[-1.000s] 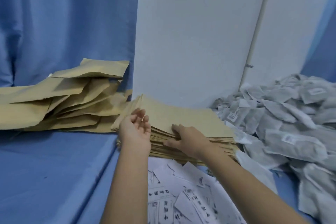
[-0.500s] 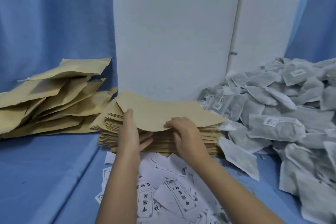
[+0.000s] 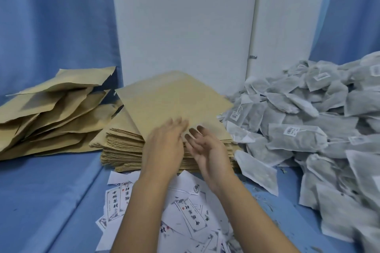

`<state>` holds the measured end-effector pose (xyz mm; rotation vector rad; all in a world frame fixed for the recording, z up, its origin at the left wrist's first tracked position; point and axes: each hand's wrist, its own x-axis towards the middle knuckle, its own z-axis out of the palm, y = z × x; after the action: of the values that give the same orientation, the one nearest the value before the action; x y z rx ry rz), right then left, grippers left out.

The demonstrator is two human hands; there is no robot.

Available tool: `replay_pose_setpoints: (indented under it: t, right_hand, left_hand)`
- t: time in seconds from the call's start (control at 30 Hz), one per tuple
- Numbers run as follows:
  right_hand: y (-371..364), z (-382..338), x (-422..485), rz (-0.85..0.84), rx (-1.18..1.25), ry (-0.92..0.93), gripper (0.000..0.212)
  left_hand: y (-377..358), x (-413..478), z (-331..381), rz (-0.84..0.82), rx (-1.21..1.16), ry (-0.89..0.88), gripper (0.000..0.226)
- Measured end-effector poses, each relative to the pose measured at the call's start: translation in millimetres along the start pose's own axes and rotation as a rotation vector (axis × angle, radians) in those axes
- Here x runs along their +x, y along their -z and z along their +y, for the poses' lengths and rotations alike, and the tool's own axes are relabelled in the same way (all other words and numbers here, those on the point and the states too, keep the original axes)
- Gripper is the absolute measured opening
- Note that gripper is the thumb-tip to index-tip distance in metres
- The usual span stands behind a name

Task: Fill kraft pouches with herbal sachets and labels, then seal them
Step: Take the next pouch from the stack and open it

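One kraft pouch point(image 3: 174, 104) tilted above the pouch stack point(image 3: 123, 150), near corner between both hands. Left hand point(image 3: 164, 148) blurred, grip not discernible; right hand point(image 3: 207, 148) spread, palm up, fingertips at the pouch edge. Judged light, thin, floppy: pinch near an edge corner, support flat, avoid creasing.

One wide-angle camera, worn on the person's head, supplies the only view. It faces forward and down across the blue surface point(image 3: 41, 201). Both forearms enter from the near edge, and the left hand point(image 3: 164, 144) and right hand point(image 3: 207, 150) sit at frame centre, at close range. Coverage extends left to the loose kraft pouches point(image 3: 51, 113), right to the sachets point(image 3: 308, 121), and far to the white panel point(image 3: 185, 26), whose upright edges converge downward.
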<state>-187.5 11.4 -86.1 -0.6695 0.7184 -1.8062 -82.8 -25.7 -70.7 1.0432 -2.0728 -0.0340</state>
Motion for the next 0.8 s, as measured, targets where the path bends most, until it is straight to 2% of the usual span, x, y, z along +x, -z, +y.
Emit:
replay_pose_setpoints:
  t: [0.1, 0.17, 0.43, 0.6, 0.67, 0.8]
  right_hand:
    - [7, 2, 1, 0.017, 0.187, -0.084, 0.021]
    - [13, 5, 0, 0.049, 0.212, -0.136, 0.021]
    - [18, 10, 2, 0.058, 0.194, -0.125, 0.025]
    - [10, 11, -3, 0.059, 0.021, -0.067, 0.024]
    - [7, 12, -4, 0.085, -0.043, -0.041, 0.022]
    - [6, 11, -3, 0.086, 0.081, -0.064, 0.019]
  left_hand:
    - [-6, -6, 2, -0.293, -0.107, 0.087, 0.039]
    - [-10, -9, 1, -0.377, -0.088, 0.103, 0.036]
    - [-15, -8, -5, -0.301, -0.196, 0.159, 0.03]
    - [-20, -11, 1, -0.225, 0.074, 0.076, 0.044]
    - [-21, -11, 4, -0.196, 0.083, 0.047, 0.04]
    - [-21, -13, 9, -0.156, -0.022, 0.052, 0.028]
